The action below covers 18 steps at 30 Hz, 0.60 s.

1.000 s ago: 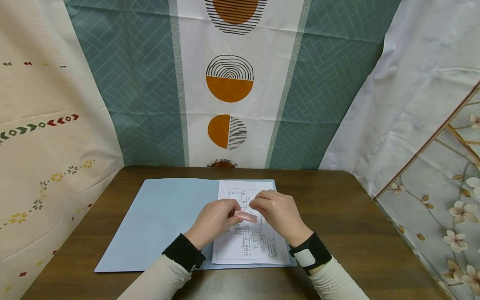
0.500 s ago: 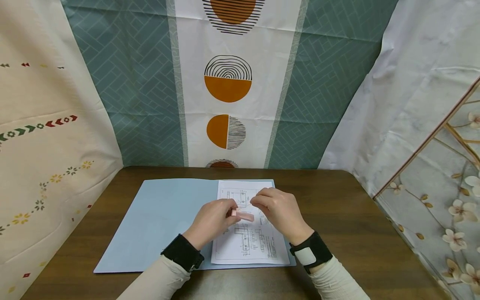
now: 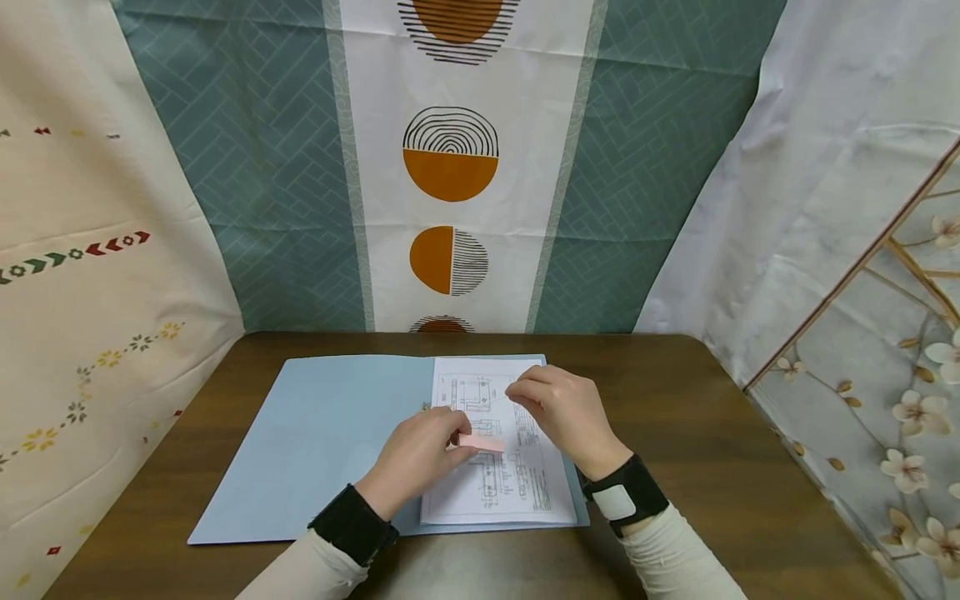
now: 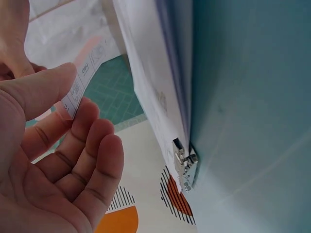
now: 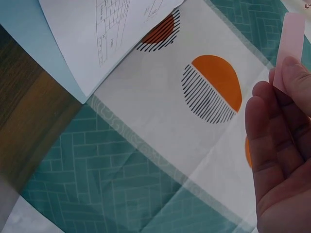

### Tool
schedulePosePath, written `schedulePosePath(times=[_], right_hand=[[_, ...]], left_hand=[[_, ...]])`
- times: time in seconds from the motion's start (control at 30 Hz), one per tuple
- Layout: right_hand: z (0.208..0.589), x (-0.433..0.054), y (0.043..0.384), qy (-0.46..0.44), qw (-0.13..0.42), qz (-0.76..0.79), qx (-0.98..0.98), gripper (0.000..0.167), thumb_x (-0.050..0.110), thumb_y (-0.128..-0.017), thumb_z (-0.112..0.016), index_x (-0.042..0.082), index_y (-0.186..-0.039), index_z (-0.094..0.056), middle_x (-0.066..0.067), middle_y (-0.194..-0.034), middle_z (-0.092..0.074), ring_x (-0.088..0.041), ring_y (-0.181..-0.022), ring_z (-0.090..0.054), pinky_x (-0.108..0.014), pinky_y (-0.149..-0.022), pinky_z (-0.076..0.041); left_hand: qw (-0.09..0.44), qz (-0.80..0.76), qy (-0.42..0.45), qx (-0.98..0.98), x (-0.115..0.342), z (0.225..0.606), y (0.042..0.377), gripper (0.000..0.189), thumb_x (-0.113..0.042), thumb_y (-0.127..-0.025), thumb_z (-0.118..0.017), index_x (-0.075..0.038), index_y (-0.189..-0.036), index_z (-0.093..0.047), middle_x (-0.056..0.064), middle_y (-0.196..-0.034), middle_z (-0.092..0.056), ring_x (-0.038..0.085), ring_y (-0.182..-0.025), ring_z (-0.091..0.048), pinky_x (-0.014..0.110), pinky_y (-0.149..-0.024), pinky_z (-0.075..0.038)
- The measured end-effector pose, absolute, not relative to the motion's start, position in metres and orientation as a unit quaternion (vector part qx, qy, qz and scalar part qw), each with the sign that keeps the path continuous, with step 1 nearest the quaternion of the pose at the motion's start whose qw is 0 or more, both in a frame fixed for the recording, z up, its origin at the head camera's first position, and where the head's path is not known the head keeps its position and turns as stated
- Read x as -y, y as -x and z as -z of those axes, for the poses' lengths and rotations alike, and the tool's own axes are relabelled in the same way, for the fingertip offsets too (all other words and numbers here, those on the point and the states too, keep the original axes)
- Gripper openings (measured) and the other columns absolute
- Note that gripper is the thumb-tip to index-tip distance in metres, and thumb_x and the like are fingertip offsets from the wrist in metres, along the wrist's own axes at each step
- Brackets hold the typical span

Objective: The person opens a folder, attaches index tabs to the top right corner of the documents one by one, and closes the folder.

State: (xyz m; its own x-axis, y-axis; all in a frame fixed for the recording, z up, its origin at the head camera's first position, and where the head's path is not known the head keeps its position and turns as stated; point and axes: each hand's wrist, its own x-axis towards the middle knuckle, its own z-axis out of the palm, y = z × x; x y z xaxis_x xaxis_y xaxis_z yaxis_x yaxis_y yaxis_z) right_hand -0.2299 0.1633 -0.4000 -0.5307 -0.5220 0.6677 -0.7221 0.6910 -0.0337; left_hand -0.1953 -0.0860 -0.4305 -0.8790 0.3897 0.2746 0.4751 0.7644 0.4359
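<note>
My left hand (image 3: 420, 457) pinches a small pink pad of sticky notes (image 3: 483, 443) between thumb and fingers, above the printed sheets. In the left wrist view, the pad's white printed backing (image 4: 85, 70) faces the camera, and the other fingers are loosely bent below. My right hand (image 3: 558, 417) is a little farther off, to the right of the pad and apart from it. Its thumb and finger pinch a single pink sticky note (image 5: 290, 41), seen in the right wrist view; from the head it shows only as a thin pale line.
A light blue folder (image 3: 322, 450) lies spread on the brown wooden table (image 3: 720, 467). Sheets with technical drawings (image 3: 517, 500) lie on its right side, held by a metal clip (image 4: 185, 167). Patterned cloths (image 3: 300, 208) hang behind and at both sides.
The right hand has drawn the note away from the pad, rightward and slightly up. My left hand has lowered and shifted left with the pad.
</note>
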Motion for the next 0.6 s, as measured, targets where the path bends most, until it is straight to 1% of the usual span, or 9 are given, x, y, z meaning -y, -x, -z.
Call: schedulePosePath(times=[0.2, 0.4, 0.6], right_hand=[[0.397, -0.165, 0.229, -0.352, 0.317, -0.156, 0.867, 0.025, 0.004, -0.082, -0.098, 0.015, -0.103, -0.088, 0.002, -0.097, -0.08, -0.015, -0.087, -0.073, -0.032, -0.08, -0.064], [0.397, -0.166, 0.23, -0.352, 0.322, -0.156, 0.865, 0.025, 0.004, -0.083, -0.098, 0.015, -0.103, -0.088, 0.001, -0.098, -0.081, -0.016, -0.087, -0.073, -0.032, -0.079, -0.064], [0.398, -0.167, 0.231, -0.355, 0.327, -0.16, 0.861, 0.025, 0.004, -0.082, -0.098, 0.014, -0.102, -0.088, 0.001, -0.097, -0.081, -0.016, -0.085, -0.072, -0.032, -0.076, -0.063]], left_hand=[[0.087, 0.239, 0.245, 0.936, 0.089, 0.432, 0.182, 0.022, -0.024, -0.09, -0.095, -0.017, -0.094, -0.074, -0.006, -0.087, -0.061, 0.011, -0.078, -0.052, 0.03, -0.071, -0.048], [0.078, 0.245, 0.264, 0.93, 0.089, 0.432, 0.169, 0.023, -0.025, -0.089, -0.095, -0.017, -0.093, -0.074, -0.004, -0.087, -0.062, 0.011, -0.079, -0.05, 0.029, -0.07, -0.047], [0.077, 0.242, 0.293, 0.922, 0.089, 0.434, 0.155, 0.024, -0.026, -0.089, -0.096, -0.017, -0.091, -0.074, -0.005, -0.086, -0.061, 0.01, -0.079, -0.049, 0.026, -0.068, -0.046]])
